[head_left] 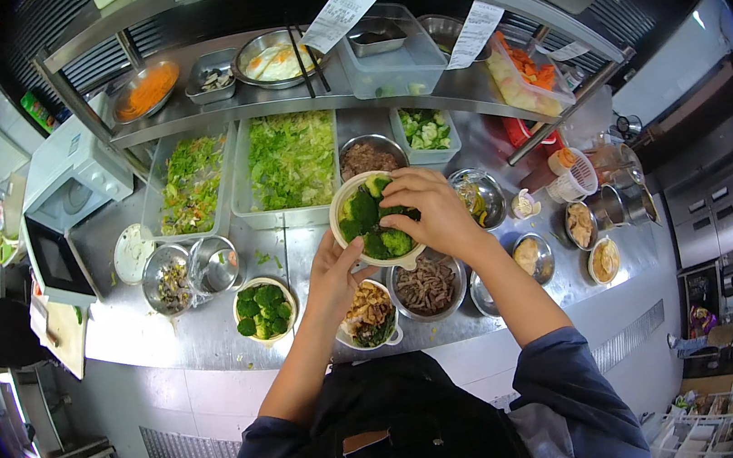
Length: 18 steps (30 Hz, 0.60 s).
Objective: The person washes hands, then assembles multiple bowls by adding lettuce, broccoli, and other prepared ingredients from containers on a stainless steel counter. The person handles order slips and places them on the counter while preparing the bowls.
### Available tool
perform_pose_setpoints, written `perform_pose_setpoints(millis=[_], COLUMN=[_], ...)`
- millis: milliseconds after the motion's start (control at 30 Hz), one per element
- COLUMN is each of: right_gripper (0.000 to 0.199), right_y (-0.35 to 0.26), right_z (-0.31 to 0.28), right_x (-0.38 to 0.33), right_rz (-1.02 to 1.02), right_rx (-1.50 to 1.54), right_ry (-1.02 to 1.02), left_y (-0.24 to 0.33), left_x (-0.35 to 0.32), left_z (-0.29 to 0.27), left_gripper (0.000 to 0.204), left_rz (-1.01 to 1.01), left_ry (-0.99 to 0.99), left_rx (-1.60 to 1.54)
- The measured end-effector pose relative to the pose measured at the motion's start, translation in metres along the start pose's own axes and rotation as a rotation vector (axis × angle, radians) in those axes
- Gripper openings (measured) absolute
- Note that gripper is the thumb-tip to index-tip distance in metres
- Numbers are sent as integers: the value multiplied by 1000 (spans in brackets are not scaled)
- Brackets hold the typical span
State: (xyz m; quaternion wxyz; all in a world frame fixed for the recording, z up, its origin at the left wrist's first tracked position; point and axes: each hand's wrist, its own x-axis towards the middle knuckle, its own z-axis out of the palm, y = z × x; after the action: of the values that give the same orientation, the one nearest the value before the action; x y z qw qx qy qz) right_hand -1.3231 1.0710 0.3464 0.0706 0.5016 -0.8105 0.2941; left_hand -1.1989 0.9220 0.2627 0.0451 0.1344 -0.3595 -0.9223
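Above the steel counter, my left hand [334,274] grips a round cream-coloured bowl [338,207] by its near left rim. Green broccoli florets [366,209] line the inside of this bowl. My right hand [434,210] reaches over the bowl's right side, its curved fingers closed about broccoli among the florets; the fingers partly hide what they touch. Just below the raised bowl sits a white bowl [368,313] of browned meat pieces and dark greens. Beside it is a metal bowl [429,287] of sliced dark meat. Another bowl of broccoli [263,311] stands to the left.
Tubs of shredded lettuce [294,160] and mixed salad [192,184] stand behind. A raised steel shelf [269,104] carries a bowl of fried eggs [277,61], with chopsticks [307,62] across it. Metal bowls [173,280] lie left, a microwave [73,187] far left, and several food bowls right.
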Motion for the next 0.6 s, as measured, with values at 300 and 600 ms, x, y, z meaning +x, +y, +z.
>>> perform_pose_setpoints(millis=[300, 600], right_gripper=[13, 36], right_y=[31, 201], right_z=[-36, -43], right_x=[50, 256], right_rz=[-56, 467], right_rx=[38, -653], right_ry=[16, -916], left_y=[-4, -4], left_x=[2, 21], left_z=[-12, -9], left_gripper=[42, 52], left_rz=[-20, 62], left_ry=[52, 116], left_rx=[-63, -85])
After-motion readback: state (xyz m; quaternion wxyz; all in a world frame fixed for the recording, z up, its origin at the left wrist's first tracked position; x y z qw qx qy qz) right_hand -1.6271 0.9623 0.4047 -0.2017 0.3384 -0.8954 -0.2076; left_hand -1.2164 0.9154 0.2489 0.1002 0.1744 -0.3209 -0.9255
